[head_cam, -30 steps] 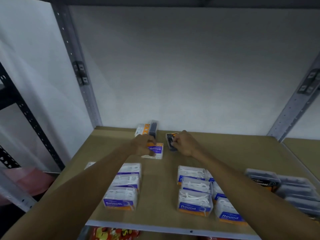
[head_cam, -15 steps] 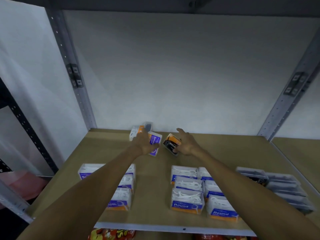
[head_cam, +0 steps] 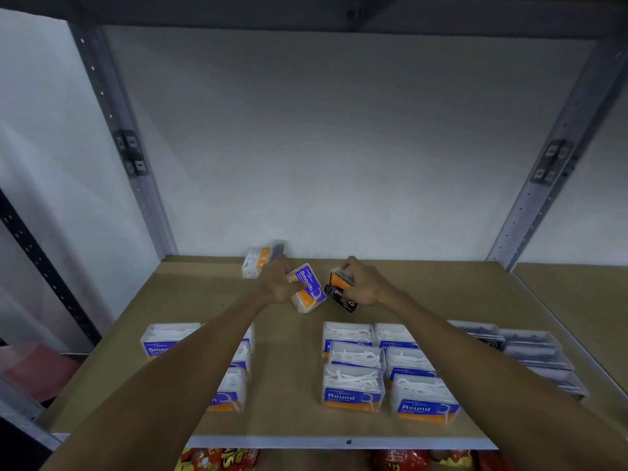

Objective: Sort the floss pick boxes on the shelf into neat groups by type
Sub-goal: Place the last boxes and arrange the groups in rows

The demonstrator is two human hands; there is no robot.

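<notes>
My left hand [head_cam: 277,283] grips a blue-and-orange "Smooth" floss pick box [head_cam: 307,288], lifted and tilted above the brown shelf [head_cam: 289,334]. Beside it, my right hand [head_cam: 365,283] holds a black-and-orange charcoal box [head_cam: 339,294], also tilted. Two more boxes [head_cam: 263,260] stand at the back wall. A group of "Smooth" boxes [head_cam: 163,339] lies front left, partly hidden by my left arm. "Round" boxes [head_cam: 353,382] sit front centre. Dark boxes [head_cam: 537,351] lie at the front right.
Grey metal uprights [head_cam: 129,158] frame the shelf on both sides, with a white wall behind. An upper shelf edge [head_cam: 339,15] runs overhead. Red and yellow snack bags [head_cam: 221,460] show on the level below the shelf's front edge.
Both hands have lifted their boxes off the shelf and drawn them slightly toward me; the boxes are now tilted in the air. The camera has tipped downward a little.
</notes>
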